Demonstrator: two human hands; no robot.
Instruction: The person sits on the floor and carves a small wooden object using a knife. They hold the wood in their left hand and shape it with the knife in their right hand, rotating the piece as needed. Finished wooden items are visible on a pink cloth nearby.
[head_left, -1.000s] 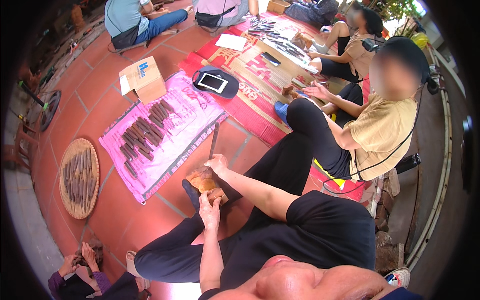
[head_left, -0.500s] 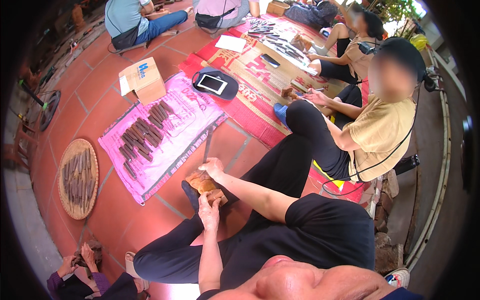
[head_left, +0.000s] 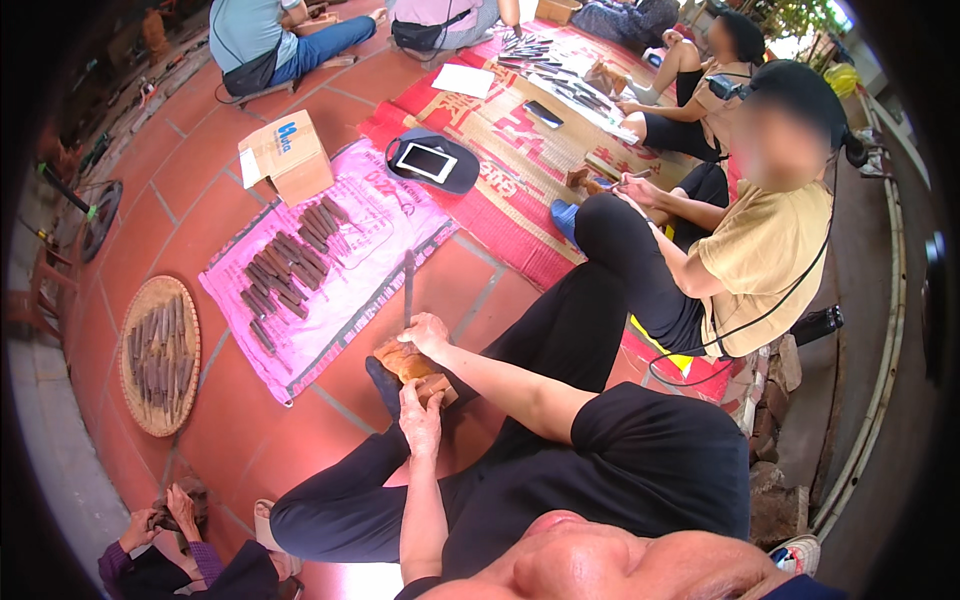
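Note:
In front of me, between my legs, my right hand [head_left: 427, 334] is closed round the lower end of a long, dark, flat blade-like tool [head_left: 408, 282], which points away from me. Just nearer, my left hand [head_left: 420, 418] grips a small brown block [head_left: 433, 389] with its fingertips. An orange-brown wooden piece [head_left: 400, 360] lies between the two hands, close to my dark-covered foot [head_left: 381, 388]. Whether the tool touches the wood is hidden by my right hand. Beyond the hands, several dark brown sticks [head_left: 285, 272] lie in rows on a pink printed sack [head_left: 350, 205].
Left stands a round woven tray [head_left: 128, 395] of brown sticks. An open cardboard box [head_left: 290, 160] and a cap [head_left: 462, 172] bearing a phone [head_left: 425, 162] sit beyond the sack. A co-worker in tan [head_left: 770, 260] sits on the red mat [head_left: 520, 225] at right; another person's hands [head_left: 160, 515] work lower left.
The blade-like tool has swung slightly, from leaning right to nearly straight away from me. My hands keep nearly the same places. At far right, a seated person's raised arm has come down.

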